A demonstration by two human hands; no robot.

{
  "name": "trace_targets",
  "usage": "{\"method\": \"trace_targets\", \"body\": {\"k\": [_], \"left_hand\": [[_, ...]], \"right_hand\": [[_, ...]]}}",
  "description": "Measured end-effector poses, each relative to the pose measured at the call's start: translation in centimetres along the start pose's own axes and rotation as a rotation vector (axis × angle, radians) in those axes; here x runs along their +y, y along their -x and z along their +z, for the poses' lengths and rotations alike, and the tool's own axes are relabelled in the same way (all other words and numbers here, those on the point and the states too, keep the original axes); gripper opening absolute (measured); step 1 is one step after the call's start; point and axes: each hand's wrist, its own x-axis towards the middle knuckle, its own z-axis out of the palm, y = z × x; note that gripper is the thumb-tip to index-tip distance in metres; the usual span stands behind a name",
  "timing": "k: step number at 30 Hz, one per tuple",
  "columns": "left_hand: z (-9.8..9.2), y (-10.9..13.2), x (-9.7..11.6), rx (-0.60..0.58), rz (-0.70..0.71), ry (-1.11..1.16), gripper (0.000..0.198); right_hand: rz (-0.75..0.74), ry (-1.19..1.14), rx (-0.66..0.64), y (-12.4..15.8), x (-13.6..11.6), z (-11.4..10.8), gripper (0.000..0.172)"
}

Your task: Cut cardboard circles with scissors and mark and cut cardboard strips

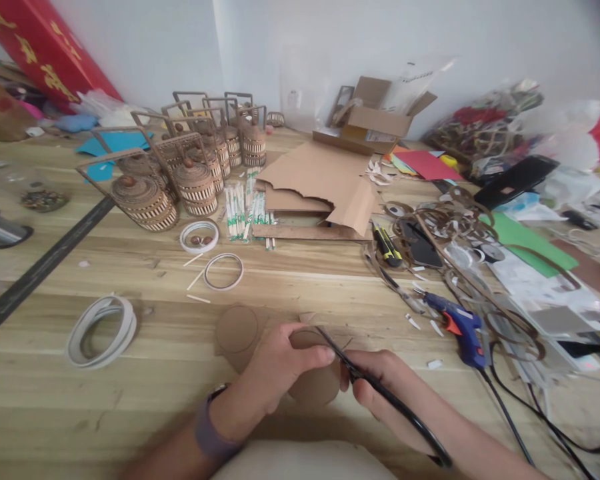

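Note:
My left hand (285, 357) is closed on a piece of brown cardboard (315, 390) with a rounded edge, its thumb lying across the top. In my right hand (390, 387) is a pair of black-handled scissors (375, 383), whose blades point up and left and lie against the cardboard near my left thumb. Part of the cardboard is hidden behind my fingers. Just left of my left hand, a flat cardboard sheet (237, 329) with a circle drawn on it rests on the wooden table (170, 400).
Several small lidded woven baskets (195, 187) with tall handles stand at the back left. White strip coils (103, 331) lie at the left. To the right are a blue glue gun (457, 327), a yellow-black utility knife (387, 247) and tangled brown strips (460, 220). A large cut cardboard (310, 170) lies behind.

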Motion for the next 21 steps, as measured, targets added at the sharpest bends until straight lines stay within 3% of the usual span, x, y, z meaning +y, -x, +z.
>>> {"method": "trace_targets", "body": {"k": [6, 11, 21], "left_hand": [[0.3, -0.4, -0.1, 0.018, -0.006, 0.299, 0.047], [0.5, -0.2, -0.3, 0.121, 0.015, 0.244, 0.044], [0.4, -0.2, -0.2, 0.109, 0.039, 0.205, 0.043]], "right_hand": [[-0.030, -0.045, 0.144, -0.4, 0.3, 1.0, 0.069], [-0.047, -0.058, 0.110, -0.7, 0.2, 1.1, 0.070], [-0.046, -0.088, 0.094, -0.8, 0.3, 1.1, 0.067]]}}
